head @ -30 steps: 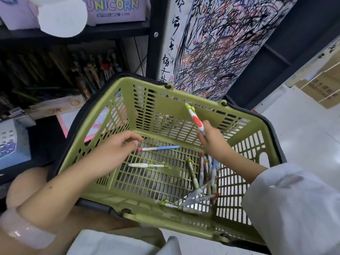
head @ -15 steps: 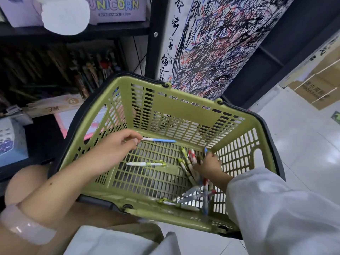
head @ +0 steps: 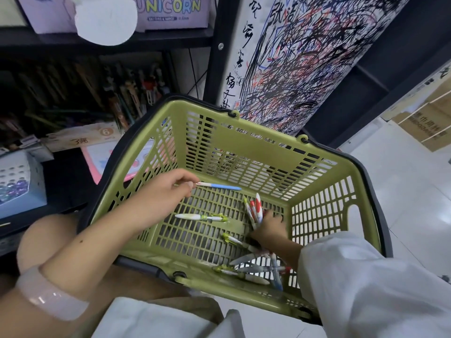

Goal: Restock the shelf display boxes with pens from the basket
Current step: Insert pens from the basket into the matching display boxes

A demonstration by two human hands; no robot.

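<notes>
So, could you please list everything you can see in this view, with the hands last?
basket: one, olive green, centre, dark handles.
blue pen: one, blue and white, pinched by left hand.
green pen: one, white and lime, basket floor.
red pens: a few, red and white, gripped by right hand.
loose pens: several, mixed colours, basket's near corner.
Unicorn box: one, lilac, top shelf.
scribbled test sheet: one, white, on shelf end.
cardboard boxes: brown, far right.
bracelet: one, pale pink, left wrist.
left hand; right hand: inside basket.
</notes>
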